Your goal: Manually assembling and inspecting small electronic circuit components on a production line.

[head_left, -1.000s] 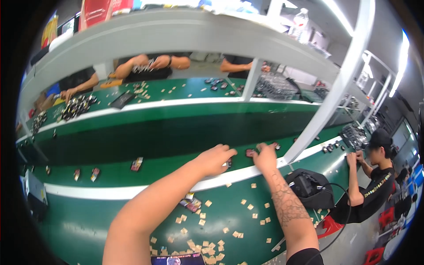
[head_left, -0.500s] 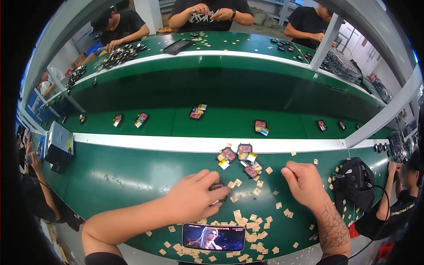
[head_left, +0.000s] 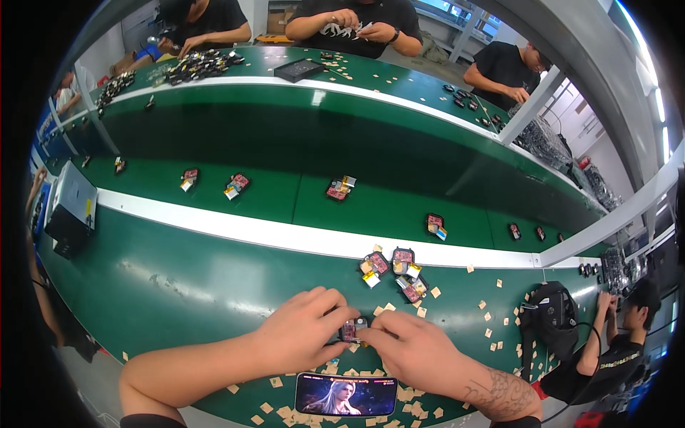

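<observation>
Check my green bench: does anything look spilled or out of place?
Possibly: small tan squares lie scattered across the green bench and around the lit phone, rather than neatly stacked, so they look spilled.

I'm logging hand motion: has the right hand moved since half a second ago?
Yes: judged against the black bag, the right hand has moved left, away from it, to the small device held by the left hand.

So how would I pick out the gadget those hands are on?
Find the near green table and its lit phone. Just beyond, the left hand and right hand meet at a small dark-edged gadget. It is held, unlike the loose gadget cluster farther on.
</observation>
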`<move>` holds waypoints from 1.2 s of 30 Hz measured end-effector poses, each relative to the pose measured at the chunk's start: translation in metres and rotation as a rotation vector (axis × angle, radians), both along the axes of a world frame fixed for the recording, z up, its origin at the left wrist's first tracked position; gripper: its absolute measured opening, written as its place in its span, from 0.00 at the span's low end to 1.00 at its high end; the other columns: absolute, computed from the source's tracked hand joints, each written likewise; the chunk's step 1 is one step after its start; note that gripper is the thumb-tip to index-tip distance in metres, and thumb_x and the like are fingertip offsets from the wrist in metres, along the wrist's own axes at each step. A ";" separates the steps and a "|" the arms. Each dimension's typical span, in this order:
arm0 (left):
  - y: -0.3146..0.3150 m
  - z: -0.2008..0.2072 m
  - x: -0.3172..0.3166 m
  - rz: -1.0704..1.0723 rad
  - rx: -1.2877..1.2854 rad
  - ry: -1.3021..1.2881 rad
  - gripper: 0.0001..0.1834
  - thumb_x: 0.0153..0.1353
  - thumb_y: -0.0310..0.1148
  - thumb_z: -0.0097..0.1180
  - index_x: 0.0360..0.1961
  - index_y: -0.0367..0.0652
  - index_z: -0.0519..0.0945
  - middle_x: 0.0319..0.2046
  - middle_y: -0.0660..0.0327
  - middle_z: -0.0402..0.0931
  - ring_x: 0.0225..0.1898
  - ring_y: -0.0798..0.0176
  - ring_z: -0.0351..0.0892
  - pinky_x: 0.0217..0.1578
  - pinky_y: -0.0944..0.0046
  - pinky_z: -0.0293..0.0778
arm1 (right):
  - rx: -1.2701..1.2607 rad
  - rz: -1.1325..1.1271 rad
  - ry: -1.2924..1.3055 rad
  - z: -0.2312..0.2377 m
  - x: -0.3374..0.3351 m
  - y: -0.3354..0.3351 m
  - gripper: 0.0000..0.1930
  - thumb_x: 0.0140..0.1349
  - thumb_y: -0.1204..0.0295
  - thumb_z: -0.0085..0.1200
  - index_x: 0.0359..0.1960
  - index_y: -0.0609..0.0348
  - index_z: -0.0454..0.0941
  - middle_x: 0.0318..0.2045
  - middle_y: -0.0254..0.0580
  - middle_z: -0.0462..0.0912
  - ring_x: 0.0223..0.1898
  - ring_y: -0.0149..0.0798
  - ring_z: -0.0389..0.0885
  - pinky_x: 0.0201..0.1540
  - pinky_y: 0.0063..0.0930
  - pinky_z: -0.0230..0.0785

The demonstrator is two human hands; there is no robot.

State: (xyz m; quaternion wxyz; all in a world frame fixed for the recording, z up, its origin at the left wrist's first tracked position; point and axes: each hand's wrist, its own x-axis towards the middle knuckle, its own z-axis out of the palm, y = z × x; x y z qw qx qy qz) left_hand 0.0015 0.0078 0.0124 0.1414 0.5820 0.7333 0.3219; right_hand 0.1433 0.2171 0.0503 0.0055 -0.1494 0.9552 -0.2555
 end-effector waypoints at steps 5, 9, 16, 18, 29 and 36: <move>-0.003 -0.005 0.000 0.018 0.015 0.035 0.28 0.56 0.36 0.75 0.57 0.43 0.81 0.47 0.57 0.76 0.50 0.50 0.78 0.51 0.52 0.77 | 0.219 0.012 0.002 0.013 -0.010 -0.003 0.19 0.53 0.77 0.64 0.49 0.60 0.80 0.38 0.40 0.75 0.41 0.44 0.83 0.41 0.39 0.81; -0.005 -0.003 0.001 0.007 0.026 0.040 0.24 0.57 0.35 0.72 0.54 0.42 0.79 0.46 0.56 0.74 0.51 0.49 0.77 0.52 0.50 0.75 | 0.307 0.043 0.013 0.017 -0.015 -0.006 0.15 0.53 0.77 0.63 0.45 0.61 0.80 0.37 0.39 0.76 0.40 0.42 0.83 0.39 0.35 0.80; -0.007 -0.003 0.002 0.009 0.035 0.064 0.23 0.57 0.34 0.72 0.53 0.41 0.79 0.46 0.57 0.74 0.51 0.50 0.77 0.50 0.51 0.74 | 0.384 0.008 -0.002 0.015 -0.010 -0.016 0.19 0.52 0.77 0.64 0.48 0.61 0.83 0.40 0.39 0.81 0.41 0.43 0.85 0.39 0.35 0.81; -0.008 -0.004 0.002 0.010 0.031 0.063 0.23 0.57 0.34 0.72 0.52 0.41 0.79 0.46 0.57 0.74 0.51 0.50 0.77 0.50 0.51 0.74 | 0.292 -0.034 0.037 0.002 -0.007 -0.012 0.16 0.54 0.78 0.65 0.47 0.60 0.83 0.39 0.40 0.81 0.40 0.43 0.85 0.39 0.35 0.81; -0.007 -0.002 0.004 0.007 0.024 0.047 0.22 0.60 0.34 0.70 0.53 0.40 0.80 0.47 0.56 0.74 0.52 0.50 0.77 0.52 0.51 0.73 | 0.065 -0.115 0.136 -0.003 0.004 -0.005 0.10 0.60 0.80 0.67 0.43 0.59 0.84 0.34 0.39 0.83 0.36 0.45 0.85 0.38 0.38 0.81; -0.006 -0.003 0.006 0.013 0.049 0.043 0.21 0.61 0.33 0.70 0.53 0.39 0.79 0.46 0.56 0.74 0.51 0.50 0.77 0.52 0.50 0.74 | 0.248 -0.044 0.030 0.000 0.002 -0.009 0.13 0.55 0.79 0.62 0.43 0.60 0.80 0.39 0.40 0.80 0.41 0.42 0.84 0.38 0.36 0.79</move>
